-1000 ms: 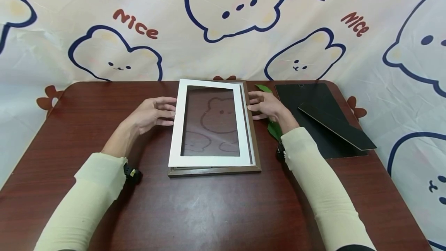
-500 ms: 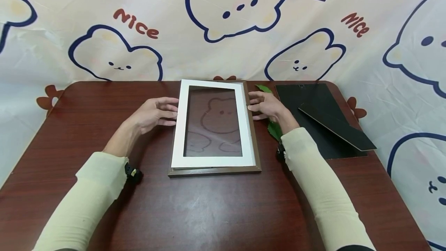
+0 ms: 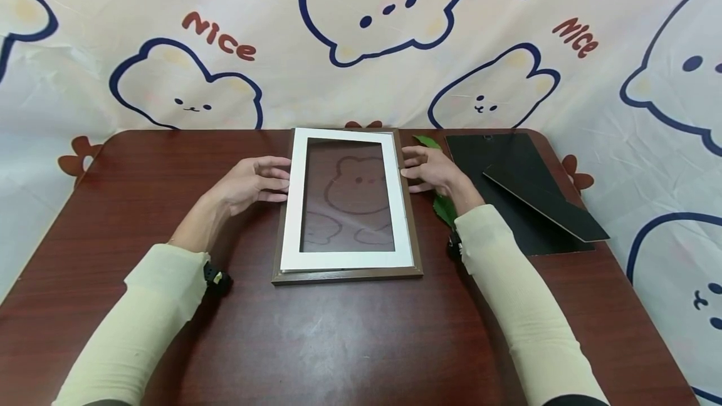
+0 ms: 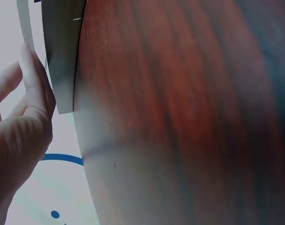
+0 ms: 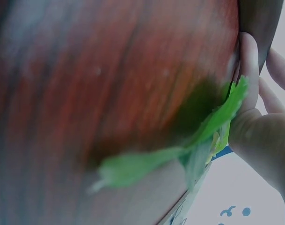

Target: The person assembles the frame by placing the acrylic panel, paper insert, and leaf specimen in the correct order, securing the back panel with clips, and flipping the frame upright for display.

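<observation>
A brown picture frame point(image 3: 350, 275) lies flat in the middle of the table, reaching its far edge. On top of it rests a white picture mat point(image 3: 291, 218) with a rectangular opening, slightly askew, leaving a strip of frame bare along the bottom and right. The fingertips of my left hand point(image 3: 248, 183), fingers extended, touch the mat's left edge. Along the frame's right side rests my right hand point(image 3: 434, 171), its fingers loosely bent against the brown edge point(image 5: 257, 28). Part of a green leafy sprig point(image 3: 445, 210) is hidden beneath the right hand and wrist.
A black backing board point(image 3: 474, 155) lies at the far right of the dark red-brown table point(image 3: 338, 343), its stand flap point(image 3: 547, 205) raised at an angle. Behind the table hangs a printed cloth point(image 3: 338, 93).
The white mat has shifted a little to the right over the frame, and my left hand has followed it. My right hand and the frame have stayed in place.
</observation>
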The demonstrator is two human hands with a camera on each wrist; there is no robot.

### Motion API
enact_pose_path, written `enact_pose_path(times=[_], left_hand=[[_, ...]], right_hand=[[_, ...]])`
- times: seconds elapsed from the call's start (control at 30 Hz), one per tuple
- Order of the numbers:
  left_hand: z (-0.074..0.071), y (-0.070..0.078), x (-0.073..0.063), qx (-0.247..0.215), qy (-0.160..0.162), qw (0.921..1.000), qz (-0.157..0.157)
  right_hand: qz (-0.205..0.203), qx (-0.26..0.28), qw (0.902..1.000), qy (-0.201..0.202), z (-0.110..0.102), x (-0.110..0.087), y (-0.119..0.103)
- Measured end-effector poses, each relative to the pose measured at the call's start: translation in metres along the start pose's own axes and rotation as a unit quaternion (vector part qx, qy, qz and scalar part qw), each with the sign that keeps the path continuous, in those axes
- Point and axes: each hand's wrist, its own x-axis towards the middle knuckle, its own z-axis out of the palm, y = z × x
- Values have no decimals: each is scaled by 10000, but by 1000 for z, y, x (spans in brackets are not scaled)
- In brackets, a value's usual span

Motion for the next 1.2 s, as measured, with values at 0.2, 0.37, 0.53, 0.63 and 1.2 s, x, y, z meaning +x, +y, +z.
enact_pose_path(times=[0.2,0.37,0.53,0.63,1.2], left_hand=[[0,-1,1,-14,-20,10000,46],[1,0,1,12,-20,10000,31],[2,2,1,104,21,9999,52],[2,2,1,127,27,9999,73],[5,3,2,261,52,9996,64]], right_hand=[[26,-46,10000,7,1,-1,-1],[17,-67,10000,3,1,-1,-1],[7,-70,10000,-4,1,-1,-1],[14,-89,10000,2,2,-2,-1],[-2,-93,10000,-17,0,0,1]])
